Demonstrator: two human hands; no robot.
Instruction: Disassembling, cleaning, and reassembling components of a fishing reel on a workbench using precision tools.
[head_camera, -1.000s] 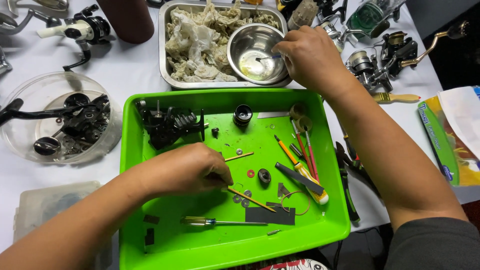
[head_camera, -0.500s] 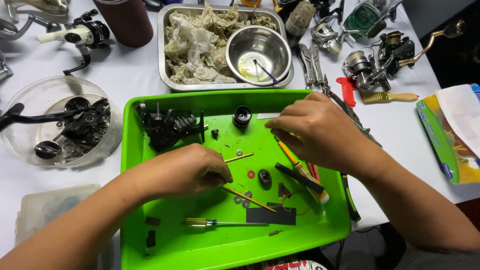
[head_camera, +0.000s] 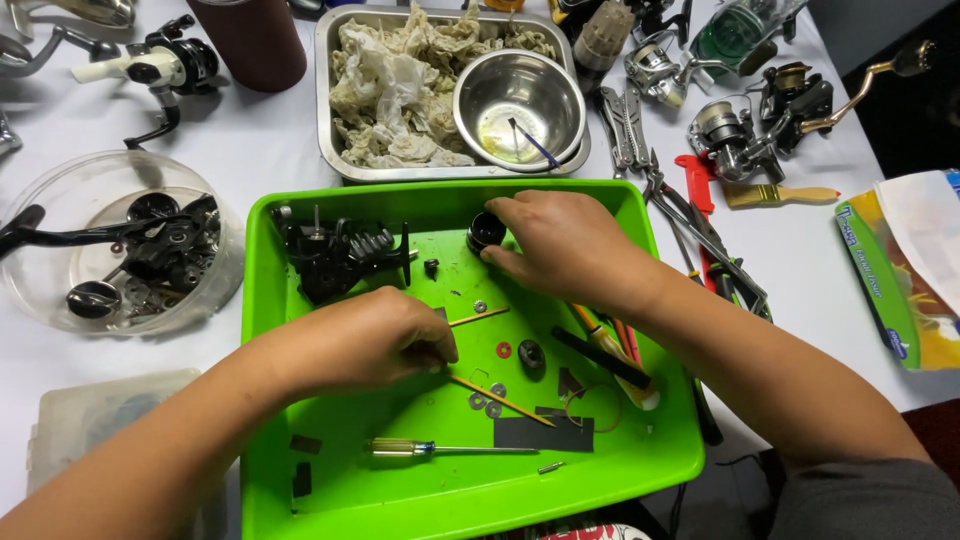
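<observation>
A bright green tray lies in front of me with small parts spread in it. My left hand rests in the tray's middle, fingers closed on the end of a thin wooden stick. My right hand is at the tray's far side, its fingers touching a small black round part. A black reel body sits in the tray's far left corner. Washers, a red ring and a black knob lie between my hands.
A yellow-handled screwdriver lies near the tray's front. Behind it a metal pan holds rags and a steel bowl. A clear bowl of reel parts stands left. Pliers, a red tool and reels crowd the right.
My right hand came back from the steel bowl, left a small brush in it, and moved down and left onto the black round part. My left hand stayed put.
</observation>
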